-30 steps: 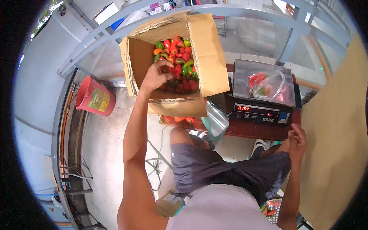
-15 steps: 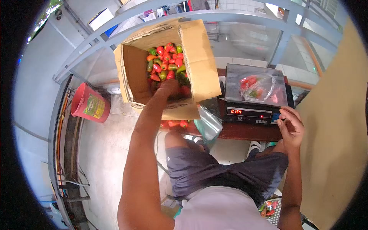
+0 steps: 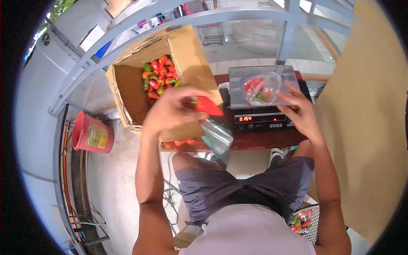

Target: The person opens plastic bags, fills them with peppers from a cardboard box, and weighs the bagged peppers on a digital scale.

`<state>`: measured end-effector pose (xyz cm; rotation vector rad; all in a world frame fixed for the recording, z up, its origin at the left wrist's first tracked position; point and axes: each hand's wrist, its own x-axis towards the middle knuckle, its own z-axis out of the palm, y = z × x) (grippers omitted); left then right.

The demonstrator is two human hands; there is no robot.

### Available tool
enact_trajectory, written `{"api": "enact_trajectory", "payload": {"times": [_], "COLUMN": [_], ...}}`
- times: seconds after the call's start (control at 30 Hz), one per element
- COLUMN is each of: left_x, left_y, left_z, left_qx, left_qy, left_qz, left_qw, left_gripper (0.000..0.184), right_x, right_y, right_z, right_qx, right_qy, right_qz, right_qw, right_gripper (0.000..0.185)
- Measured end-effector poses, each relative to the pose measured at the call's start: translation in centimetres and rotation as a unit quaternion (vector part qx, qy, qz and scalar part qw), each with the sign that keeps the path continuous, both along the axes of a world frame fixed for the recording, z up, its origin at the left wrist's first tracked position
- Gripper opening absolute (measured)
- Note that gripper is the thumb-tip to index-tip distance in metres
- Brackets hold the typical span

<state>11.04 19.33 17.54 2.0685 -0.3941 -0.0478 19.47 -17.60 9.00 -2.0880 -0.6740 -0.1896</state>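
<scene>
My left hand (image 3: 168,111), slightly blurred, grips a red pepper (image 3: 209,106) in front of the box's right flap. Behind it, the cardboard box (image 3: 131,87) stands tilted with its flaps spread, holding red, green and orange peppers (image 3: 160,75). My right hand (image 3: 302,111) has its fingers apart at the right side of a clear plastic bag (image 3: 264,88) with peppers inside; whether the fingertips touch the bag, I cannot tell. That bag lies on the metal pan of a digital scale (image 3: 259,123), whose red display reads 0.154.
Clear plastic bags (image 3: 219,136) hang over the front edge of the dark red bench (image 3: 255,143). Several red peppers (image 3: 180,143) lie below the box. A red bucket (image 3: 93,134) stands on the left floor, and a white basket (image 3: 312,227) of bagged peppers sits at lower right.
My left hand has come out of the box with a red pepper and moved right. My right hand has risen from the scale's buttons toward the bag. The camera view has shifted.
</scene>
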Motion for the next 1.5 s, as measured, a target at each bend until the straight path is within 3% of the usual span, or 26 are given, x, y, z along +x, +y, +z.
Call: {"api": "enact_trajectory", "payload": {"times": [0.03, 0.1, 0.17, 0.27, 0.43, 0.53, 0.63, 0.73, 0.83, 0.87, 0.93, 1.03, 1.1, 1.17, 1.3, 1.4, 1.5], "left_x": [1.1, 5.4, 8.8, 11.2, 9.8, 9.3, 8.7, 6.4, 3.9, 3.0, 0.1, -4.5, -4.7, -4.5, -4.3, -5.7, -8.9], "left_y": [-2.7, -6.6, -10.3, -11.2, -9.5, -8.8, -9.0, -10.7, -13.2, -14.6, -17.8, -24.0, -26.0, -26.9, -26.3, -22.6, -17.3], "left_z": [0.5, -2.4, -4.8, -7.2, -7.1, -7.2, -8.8, -12.4, -19.3, -22.4, -29.6, -32.1, -33.1, -34.1, -34.1, -37.6, -40.0], "left_qx": [0.078, 0.19, 0.128, 0.101, 0.089, 0.15, 0.118, 0.061, 0.054, 0.071, 0.111, 0.153, 0.111, 0.08, 0.083, 0.101, 0.167], "left_qy": [-0.003, -0.163, -0.187, -0.199, -0.115, -0.128, -0.166, -0.198, -0.024, 0.034, 0.043, 0.038, 0.068, 0.065, 0.126, 0.091, 0.192], "left_qz": [-0.039, -0.071, -0.002, 0.07, 0.095, 0.089, 0.083, 0.068, 0.15, 0.18, 0.089, 0.08, 0.108, 0.04, -0.015, -0.107, -0.094], "left_qw": [0.996, 0.966, 0.974, 0.972, 0.985, 0.976, 0.976, 0.976, 0.987, 0.981, 0.989, 0.984, 0.986, 0.994, 0.988, 0.985, 0.963], "left_gripper": [0.045, 0.045, 0.045, 0.043, 0.034, 0.032, 0.029, 0.03, 0.037, 0.039, 0.047, 0.05, 0.049, 0.046, 0.042, 0.041, 0.043], "right_x": [1.1, 3.5, 5.6, 6.2, 6.8, 7.5, 8.0, 6.7, 2.3, 1.7, 1.5, 2.1, 2.8, 2.9, 3.3, 3.6, 3.1], "right_y": [0.6, 1.9, 2.8, 3.5, 3.0, 1.5, -2.1, -5.8, -3.7, -2.7, -0.9, -0.1, 0.1, 0.1, 0.2, -0.1, -0.2], "right_z": [-0.3, -1.2, -1.9, 0.5, 2.0, 1.1, -3.3, -12.7, -14.8, -15.2, -15.4, -15.6, -15.7, -15.6, -13.9, -13.8, -11.8], "right_qx": [-0.024, -0.052, -0.061, -0.063, -0.096, 0.01, 0.006, 0.04, -0.097, -0.088, -0.074, -0.044, -0.03, -0.021, -0.001, 0.051, 0.053], "right_qy": [0.001, -0.023, -0.072, -0.031, -0.035, -0.008, -0.071, -0.069, 0.038, 0.022, -0.016, 0.02, 0.026, 0.029, 0.019, 0.048, 0.002], "right_qz": [0.005, 0.006, -0.007, -0.005, -0.007, 0.034, -0.001, -0.005, -0.089, -0.091, -0.097, -0.116, -0.116, -0.108, -0.124, -0.104, -0.09], "right_qw": [1.0, 0.998, 0.996, 0.998, 0.995, 0.999, 0.997, 0.997, 0.991, 0.992, 0.992, 0.992, 0.992, 0.993, 0.992, 0.992, 0.994], "right_gripper": [0.043, 0.047, 0.054, 0.059, 0.056, 0.049, 0.037, 0.033, 0.037, 0.038, 0.039, 0.036, 0.035, 0.036, 0.029, 0.022, 0.016]}}
